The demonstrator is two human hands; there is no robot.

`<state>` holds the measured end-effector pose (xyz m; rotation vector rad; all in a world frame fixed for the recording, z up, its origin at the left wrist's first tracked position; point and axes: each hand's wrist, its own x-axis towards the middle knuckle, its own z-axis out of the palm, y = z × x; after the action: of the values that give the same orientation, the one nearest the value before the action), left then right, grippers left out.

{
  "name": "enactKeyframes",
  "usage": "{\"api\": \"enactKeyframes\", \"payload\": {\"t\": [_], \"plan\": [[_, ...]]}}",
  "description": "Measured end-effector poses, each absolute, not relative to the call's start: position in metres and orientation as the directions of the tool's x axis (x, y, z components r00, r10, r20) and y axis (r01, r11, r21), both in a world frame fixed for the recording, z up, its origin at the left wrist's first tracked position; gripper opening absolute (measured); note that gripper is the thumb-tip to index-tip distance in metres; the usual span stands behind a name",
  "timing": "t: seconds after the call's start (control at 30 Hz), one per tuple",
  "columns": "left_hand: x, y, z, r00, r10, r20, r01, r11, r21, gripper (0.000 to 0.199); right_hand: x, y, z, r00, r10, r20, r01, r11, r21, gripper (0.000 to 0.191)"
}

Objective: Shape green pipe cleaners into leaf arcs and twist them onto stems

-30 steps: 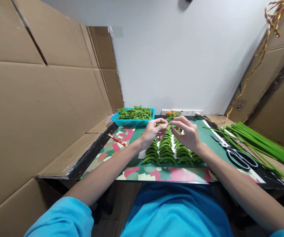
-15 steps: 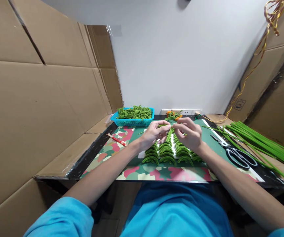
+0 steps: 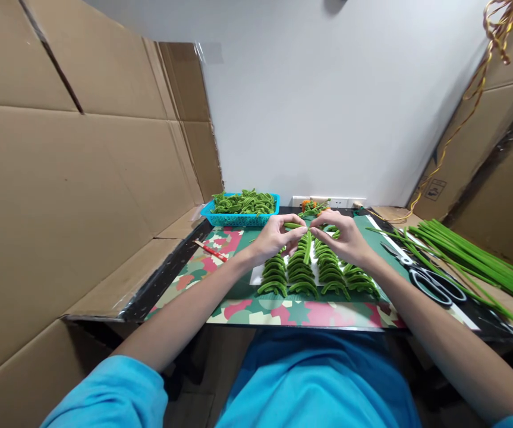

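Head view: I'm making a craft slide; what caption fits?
Left hand and right hand meet at a green strip above rows of curved green pieces.

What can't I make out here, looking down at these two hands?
All in the head view:
- Whether the right hand grips the green piece at the left hand: the fingers hide the contact.
- The far ends of the green rows: behind the hands.
- The orange thing's full shape: small, partly covered.
- The lower pieces in the blue basket: buried.
- The long green stems' ends: cut off by the right edge.
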<state>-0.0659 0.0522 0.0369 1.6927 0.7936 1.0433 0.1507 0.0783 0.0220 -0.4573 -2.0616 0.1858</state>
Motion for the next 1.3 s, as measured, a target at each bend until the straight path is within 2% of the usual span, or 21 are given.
{"api": "enactKeyframes", "payload": {"t": [0.1,0.2,0.3,0.4,0.6,0.73,0.9,1.13,1.3], "plan": [[-0.064,0.053,0.035,0.395,0.861,0.320,0.122,-0.394,0.911,0.041,0.150,0.082,0.018,-0.421,0.359,0.833,0.321,0.918,-0.234,0.020],[-0.061,0.052,0.031,0.332,0.848,0.414,0.252,-0.503,0.827,0.032,0.147,0.085,0.012,-0.399,0.325,0.858,0.403,0.902,-0.154,0.021],[-0.059,0.051,0.025,0.287,0.830,0.479,0.354,-0.556,0.752,0.024,0.146,0.087,0.008,-0.400,0.332,0.854,0.432,0.890,-0.144,0.022],[-0.059,0.053,0.021,0.285,0.840,0.462,0.319,-0.538,0.780,0.024,0.149,0.088,0.007,-0.418,0.325,0.848,0.434,0.892,-0.128,0.017],[-0.055,0.056,0.024,0.346,0.860,0.376,0.184,-0.455,0.871,0.030,0.155,0.087,0.012,-0.489,0.231,0.841,0.415,0.910,-0.009,0.015],[-0.053,0.054,0.030,0.372,0.849,0.376,0.132,-0.449,0.883,0.034,0.157,0.087,0.015,-0.433,0.231,0.871,0.396,0.917,-0.046,0.015],[-0.054,0.054,0.031,0.356,0.831,0.427,0.160,-0.504,0.848,0.030,0.158,0.090,0.014,-0.449,0.287,0.846,0.367,0.923,-0.117,0.015],[-0.056,0.059,0.030,0.359,0.874,0.327,0.150,-0.400,0.904,0.037,0.159,0.095,0.010,-0.475,0.287,0.832,0.389,0.916,-0.094,0.020],[-0.058,0.059,0.030,0.336,0.877,0.344,0.197,-0.423,0.884,0.036,0.159,0.094,0.010,-0.454,0.287,0.843,0.377,0.920,-0.110,0.020]]}}
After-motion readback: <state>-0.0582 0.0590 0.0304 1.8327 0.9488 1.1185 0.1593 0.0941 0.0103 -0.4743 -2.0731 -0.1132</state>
